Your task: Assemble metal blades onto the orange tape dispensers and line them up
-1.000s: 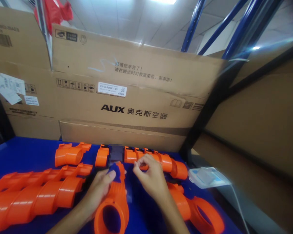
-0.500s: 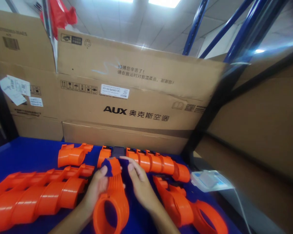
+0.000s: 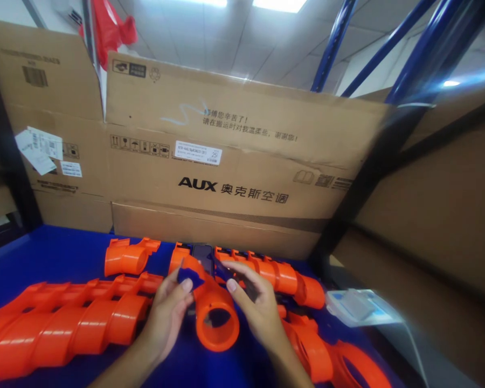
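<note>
The left hand (image 3: 172,304) grips one orange part (image 3: 217,337) by its upper end, thumb on a blue patch (image 3: 191,279); the right hand (image 3: 258,302) pinches a dark blue strip (image 3: 223,271). The part hangs at six o'clock in view, ring toward us. It looks light, stiff and slick, probably hard to break, with the narrower upper end the surest hold. Around it: at nine o'clock, one row of at least four similar orange parts (image 3: 78,328); at twelve, one dark flat object (image 3: 202,252); at two, one row of at least four more orange pieces (image 3: 285,277); at three, one pale plastic case (image 3: 361,310).

two hands (image 3: 170,310) (image 3: 261,299), ten-plus orange parts (image 3: 212,293)
</note>
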Action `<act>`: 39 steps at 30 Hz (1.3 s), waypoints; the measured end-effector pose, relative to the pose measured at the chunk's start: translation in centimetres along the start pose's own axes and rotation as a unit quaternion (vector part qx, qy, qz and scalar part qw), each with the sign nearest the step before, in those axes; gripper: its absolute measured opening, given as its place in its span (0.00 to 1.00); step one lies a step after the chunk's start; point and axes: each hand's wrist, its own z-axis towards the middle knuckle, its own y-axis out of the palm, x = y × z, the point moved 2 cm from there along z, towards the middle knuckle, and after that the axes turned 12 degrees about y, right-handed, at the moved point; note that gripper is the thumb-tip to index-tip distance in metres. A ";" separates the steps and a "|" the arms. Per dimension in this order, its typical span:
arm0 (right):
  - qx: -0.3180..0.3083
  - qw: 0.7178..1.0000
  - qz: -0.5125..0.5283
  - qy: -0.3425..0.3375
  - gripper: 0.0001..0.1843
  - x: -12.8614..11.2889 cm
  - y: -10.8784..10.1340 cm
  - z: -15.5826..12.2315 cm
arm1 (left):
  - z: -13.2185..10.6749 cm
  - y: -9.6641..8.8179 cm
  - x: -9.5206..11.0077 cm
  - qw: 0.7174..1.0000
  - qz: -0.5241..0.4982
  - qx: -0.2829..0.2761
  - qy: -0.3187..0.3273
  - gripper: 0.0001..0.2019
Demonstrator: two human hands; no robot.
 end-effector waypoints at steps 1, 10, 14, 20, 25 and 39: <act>-0.006 1.000 0.000 -0.007 0.15 -0.1 -0.1 0.0 | 0.1 -0.1 0.0 1.000 0.013 0.012 0.015 0.14; -0.024 0.999 -0.011 -0.020 0.16 0.2 0.1 0.1 | -0.2 0.8 0.7 0.996 0.064 0.008 0.057 0.18; -0.033 0.999 -0.013 -0.018 0.16 0.1 0.1 0.2 | -0.2 1.2 0.9 0.996 0.064 -0.016 0.055 0.16; -0.045 0.999 -0.006 -0.018 0.17 0.1 0.2 0.1 | -0.2 1.3 0.9 0.994 0.085 -0.035 0.052 0.13; -0.042 0.999 -0.015 -0.017 0.17 0.0 0.2 0.1 | -0.2 1.1 0.8 0.995 0.086 -0.023 0.054 0.15; -0.072 0.997 0.031 0.011 0.24 -0.3 0.7 -0.5 | -0.2 0.5 0.8 0.996 0.062 0.017 0.070 0.25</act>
